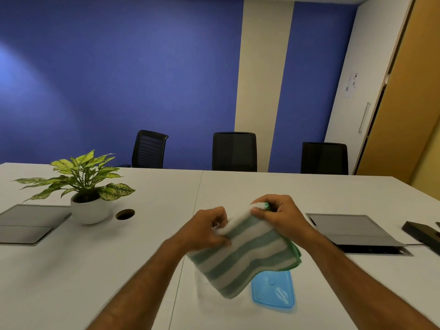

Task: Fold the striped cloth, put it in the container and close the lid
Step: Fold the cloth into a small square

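Note:
A green-and-white striped cloth (pixel 245 254) hangs folded in the air above the white table (pixel 119 258). My left hand (pixel 204 231) pinches its upper left edge. My right hand (pixel 278 211) grips the upper right corner. Under the cloth's lower right part lies a blue lid (pixel 276 294) flat on the table. To the left of the lid a clear container (pixel 200 285) is faintly visible, mostly hidden by the cloth.
A potted plant in a white pot (pixel 89 209) stands at the left beside a round cable hole (pixel 125 214). Grey floor-box flaps (pixel 26 223) (pixel 350 228) sit at both sides. A black device (pixel 421 233) lies far right. Three black chairs line the far edge.

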A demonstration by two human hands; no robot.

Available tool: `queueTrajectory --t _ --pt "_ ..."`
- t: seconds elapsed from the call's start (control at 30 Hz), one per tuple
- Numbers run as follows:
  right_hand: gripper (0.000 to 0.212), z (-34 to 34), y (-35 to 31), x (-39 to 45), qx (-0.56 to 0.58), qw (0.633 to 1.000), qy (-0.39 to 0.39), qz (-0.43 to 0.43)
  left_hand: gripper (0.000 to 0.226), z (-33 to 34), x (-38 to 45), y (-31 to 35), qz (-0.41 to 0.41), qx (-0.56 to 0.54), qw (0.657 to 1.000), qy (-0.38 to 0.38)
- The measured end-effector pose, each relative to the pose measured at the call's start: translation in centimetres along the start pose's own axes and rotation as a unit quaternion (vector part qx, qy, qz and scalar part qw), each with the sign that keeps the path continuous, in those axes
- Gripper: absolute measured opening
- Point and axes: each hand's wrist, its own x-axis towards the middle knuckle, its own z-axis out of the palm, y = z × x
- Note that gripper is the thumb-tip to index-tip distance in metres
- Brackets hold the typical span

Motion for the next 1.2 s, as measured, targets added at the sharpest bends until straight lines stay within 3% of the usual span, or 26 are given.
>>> queueTrajectory --t 0.23,0.4,0.67,0.73,0.83,0.9,1.07,1.13,1.2 --pt "0.011 -2.2 -0.1 -0.2 0.046 0.998 0.025 0.02 0.026 -1.4 -2.0 -3.3 -0.034 0.042 0.998 -0.028" --pt "0.03 -4.0 0.3 -0.2 0.061 0.996 0.055 0.02 0.041 -3.3 -1.9 -3.6 -0.006 0.089 0.996 0.013" --pt "0.019 -5.5 1.9 -0.7 0.068 0.996 0.032 0.05 0.038 -5.0 -0.7 -2.8 0.054 0.116 0.987 0.101" --pt "0.013 -5.8 2.2 -0.7 0.093 0.993 0.012 0.064 0.033 -4.8 -0.7 -2.6 0.067 0.069 0.987 0.126" --pt "0.032 -6.2 2.5 -0.7 0.133 0.986 0.002 0.101 0.022 -4.2 -1.0 -2.1 0.062 -0.04 0.985 0.155" --pt "0.032 -6.2 2.7 -0.8 0.165 0.98 0.019 0.108 0.028 -3.8 -1.1 -1.8 0.022 -0.129 0.98 0.149" --pt "0.026 -5.6 2.9 -1.3 0.224 0.969 0.066 0.075 0.043 -3.1 -1.4 -0.6 -0.066 -0.366 0.909 0.189" --pt "0.025 -5.4 2.9 -1.4 0.215 0.97 0.071 0.083 0.041 -3.0 -1.4 -0.3 -0.076 -0.418 0.878 0.219" --pt "0.024 -5.3 2.9 -1.5 0.194 0.974 0.064 0.095 0.037 -2.9 -1.2 -0.1 -0.076 -0.417 0.874 0.237"
